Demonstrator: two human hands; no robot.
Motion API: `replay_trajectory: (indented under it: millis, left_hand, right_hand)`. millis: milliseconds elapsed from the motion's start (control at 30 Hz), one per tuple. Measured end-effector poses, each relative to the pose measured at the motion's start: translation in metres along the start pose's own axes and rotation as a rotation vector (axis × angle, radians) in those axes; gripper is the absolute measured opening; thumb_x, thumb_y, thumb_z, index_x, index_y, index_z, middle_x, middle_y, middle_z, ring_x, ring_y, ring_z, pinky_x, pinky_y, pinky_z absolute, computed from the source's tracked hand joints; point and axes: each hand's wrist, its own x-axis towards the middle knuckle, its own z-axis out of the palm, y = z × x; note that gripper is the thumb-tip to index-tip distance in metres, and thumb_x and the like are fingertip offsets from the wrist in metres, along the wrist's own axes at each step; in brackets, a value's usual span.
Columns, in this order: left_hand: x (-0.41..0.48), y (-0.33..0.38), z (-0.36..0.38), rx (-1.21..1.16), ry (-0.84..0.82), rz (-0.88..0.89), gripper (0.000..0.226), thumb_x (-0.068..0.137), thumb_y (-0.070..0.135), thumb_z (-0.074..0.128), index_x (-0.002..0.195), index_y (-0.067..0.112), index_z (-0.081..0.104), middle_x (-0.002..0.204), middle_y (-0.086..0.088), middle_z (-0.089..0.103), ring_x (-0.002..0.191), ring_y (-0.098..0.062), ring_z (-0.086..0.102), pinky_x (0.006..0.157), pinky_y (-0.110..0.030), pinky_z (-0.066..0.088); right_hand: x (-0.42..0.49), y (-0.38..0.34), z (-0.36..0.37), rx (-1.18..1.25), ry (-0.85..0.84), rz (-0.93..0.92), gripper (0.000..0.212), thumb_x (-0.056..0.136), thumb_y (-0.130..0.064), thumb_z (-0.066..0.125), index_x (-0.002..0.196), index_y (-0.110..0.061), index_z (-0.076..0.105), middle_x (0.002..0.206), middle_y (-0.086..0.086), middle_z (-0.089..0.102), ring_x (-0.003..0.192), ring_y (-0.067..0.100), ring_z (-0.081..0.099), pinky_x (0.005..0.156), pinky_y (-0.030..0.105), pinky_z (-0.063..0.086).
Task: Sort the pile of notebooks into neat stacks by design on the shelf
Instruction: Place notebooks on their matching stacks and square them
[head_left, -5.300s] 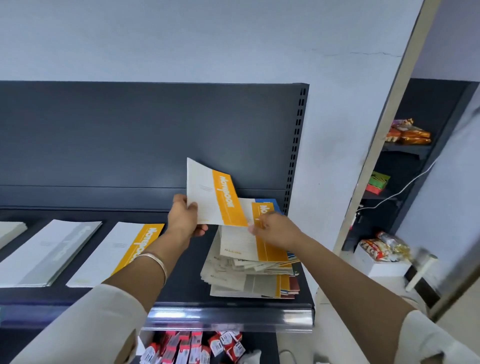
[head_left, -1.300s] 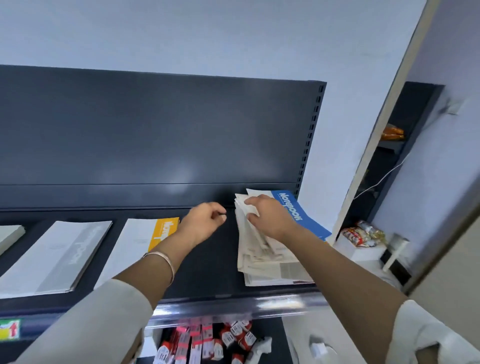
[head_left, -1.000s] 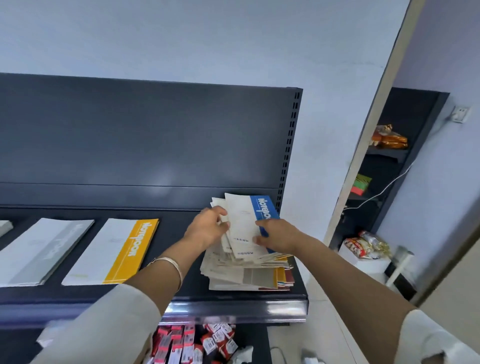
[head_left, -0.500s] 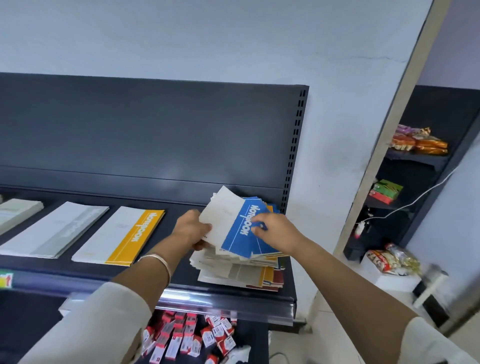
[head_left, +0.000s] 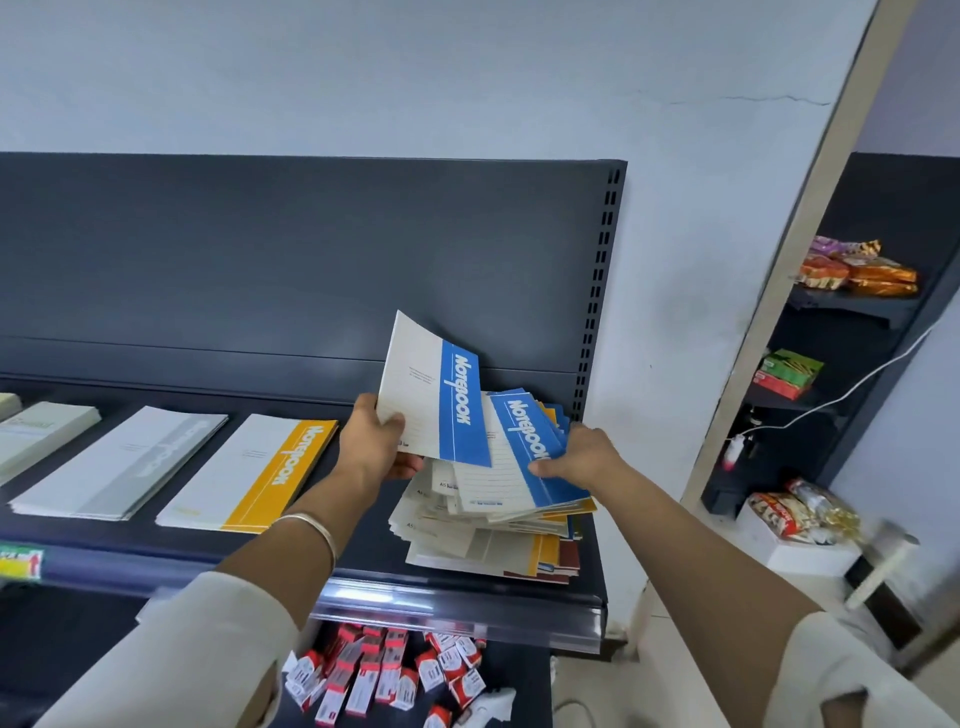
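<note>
Blue-banded notebook (head_left: 431, 395) tilts up above the pile (head_left: 483, 545) at the right end of the shelf (head_left: 467, 616), pinched at its lower left corner by the left hand (head_left: 371, 447) (thumb on the cover, fingers behind). The right hand (head_left: 582, 457) grips a second blue notebook (head_left: 519, 457) atop the pile, thumb pressing its cover. A yellow-banded stack (head_left: 249, 473) and a grey stack (head_left: 124, 462) lie flat further left.

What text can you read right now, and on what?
"Notebook": held blue notebook, in left hand.
"Notebook": top blue notebook on the pile.
"Notebook": orange stack.
"A5": a pale cover in the pile.
Too blurred or small: grey stack, shelf-edge tag, red packets below.
</note>
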Motion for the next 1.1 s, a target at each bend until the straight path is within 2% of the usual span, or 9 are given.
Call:
replay_trajectory:
  millis: [100,200,300,467,733,833,900,1033,1100]
  left_hand:
    - [0.001,0.001,0.003,0.005,-0.003,0.007,0.014,0.099,0.017,0.042,0.113,0.016,0.037,0.088,-0.016,0.062,0.052,-0.022,0.060,0.043,-0.027,0.053]
    - [0.001,0.002,0.006,0.003,-0.016,0.013,0.012,0.100,0.017,0.041,0.111,0.015,0.037,0.088,-0.016,0.062,0.051,-0.022,0.059,0.044,-0.028,0.055]
    - [-0.001,0.004,0.010,0.017,-0.022,0.032,0.010,0.100,0.016,0.041,0.109,0.015,0.038,0.085,-0.013,0.061,0.050,-0.021,0.056,0.047,-0.029,0.054]
    - [-0.004,0.006,0.016,0.030,-0.017,0.065,0.010,0.100,0.016,0.041,0.109,0.014,0.038,0.083,-0.010,0.059,0.054,-0.021,0.055,0.054,-0.033,0.053]
    - [-0.006,0.007,0.018,0.018,0.005,0.072,0.010,0.100,0.016,0.042,0.109,0.015,0.038,0.084,-0.008,0.058,0.058,-0.022,0.057,0.062,-0.039,0.056]
    - [-0.006,0.004,0.016,-0.009,0.018,0.072,0.012,0.100,0.016,0.041,0.110,0.015,0.038,0.084,-0.009,0.058,0.054,-0.021,0.055,0.058,-0.037,0.055]
    - [-0.005,0.003,0.014,-0.039,0.038,0.071,0.012,0.100,0.016,0.041,0.111,0.014,0.037,0.083,-0.008,0.057,0.053,-0.020,0.054,0.052,-0.033,0.053]
    - [-0.001,0.002,0.009,-0.106,0.082,0.074,0.012,0.101,0.017,0.038,0.112,0.014,0.037,0.082,-0.007,0.056,0.049,-0.019,0.052,0.045,-0.027,0.049]
    - [0.001,0.001,0.006,-0.139,0.108,0.091,0.011,0.102,0.019,0.035,0.111,0.014,0.036,0.082,-0.007,0.055,0.046,-0.017,0.051,0.041,-0.025,0.047]
  right_hand:
    - [-0.001,0.009,-0.007,0.154,0.057,0.053,0.047,0.081,-0.030,0.074,0.114,-0.005,0.051,0.121,0.011,0.058,0.109,0.024,0.057,0.078,0.030,0.046]
    - [-0.001,0.017,-0.007,0.235,0.118,0.078,0.034,0.083,-0.028,0.072,0.100,-0.009,0.050,0.117,0.012,0.061,0.104,0.023,0.059,0.076,0.030,0.047]
    - [-0.001,0.021,-0.005,0.239,0.173,0.074,0.035,0.084,-0.032,0.069,0.101,-0.013,0.046,0.116,0.009,0.061,0.102,0.021,0.060,0.075,0.030,0.048]
    - [-0.006,0.024,-0.011,0.060,0.315,0.021,0.038,0.086,-0.039,0.065,0.108,-0.015,0.046,0.113,0.005,0.061,0.098,0.020,0.063,0.072,0.030,0.050]
    - [-0.007,0.027,-0.015,0.077,0.300,0.025,0.038,0.088,-0.039,0.062,0.108,-0.012,0.045,0.112,0.007,0.062,0.096,0.021,0.064,0.069,0.027,0.045]
    - [-0.009,0.026,-0.018,0.059,0.314,-0.023,0.032,0.092,-0.036,0.056,0.105,-0.012,0.040,0.113,0.009,0.060,0.098,0.022,0.064,0.067,0.026,0.048]
    - [-0.010,0.021,-0.021,0.088,0.321,-0.070,0.026,0.096,-0.031,0.051,0.102,-0.012,0.034,0.114,0.011,0.060,0.098,0.024,0.064,0.056,0.022,0.043]
    - [-0.007,0.007,-0.023,0.366,0.321,-0.120,0.020,0.098,-0.026,0.049,0.105,-0.012,0.037,0.120,0.012,0.058,0.098,0.021,0.061,0.061,0.022,0.046]
    - [-0.006,0.001,-0.022,0.518,0.342,-0.133,0.017,0.098,-0.025,0.048,0.106,-0.012,0.040,0.118,0.011,0.058,0.093,0.017,0.059,0.059,0.019,0.045]
